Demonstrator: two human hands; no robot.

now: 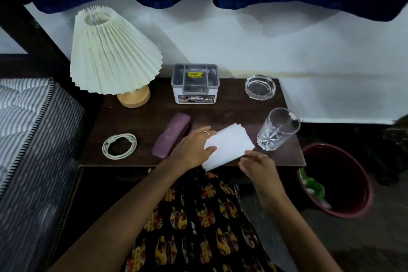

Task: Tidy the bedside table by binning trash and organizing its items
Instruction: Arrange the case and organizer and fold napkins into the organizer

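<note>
Head view shows a dark wooden surface (pixel 220 112) in the middle of the frame, with the left hand (pixel 194 148) and the right hand (pixel 258 164) meeting at its near edge over a small stack of white papers (pixel 229 146). The left grip is closed on the stack's left side, thumb on top and fingers under it; the right grip is narrow, thumb and fingertips pinched at the stack's lower right corner, though whether it truly holds the sheet I cannot tell. The stack overhangs the near edge, just beside the clear drinking glass (pixel 278 129) to its right.

Elsewhere, a pleated lamp (pixel 114 53) stands upper left, a white box (pixel 195 84) at centre rear, a glass ashtray (pixel 260 86) right of it, a purple case (pixel 172 134) and a coiled white cable (pixel 119 146) lower left. A red bin (pixel 353 212) sits on the floor at lower right, already holding some rubbish.

The step in hand looks like squaring up or sorting the papers. Next comes a choice: drop them in the bin, or lay them flat in a free spot, keeping clear of the glass.
</note>
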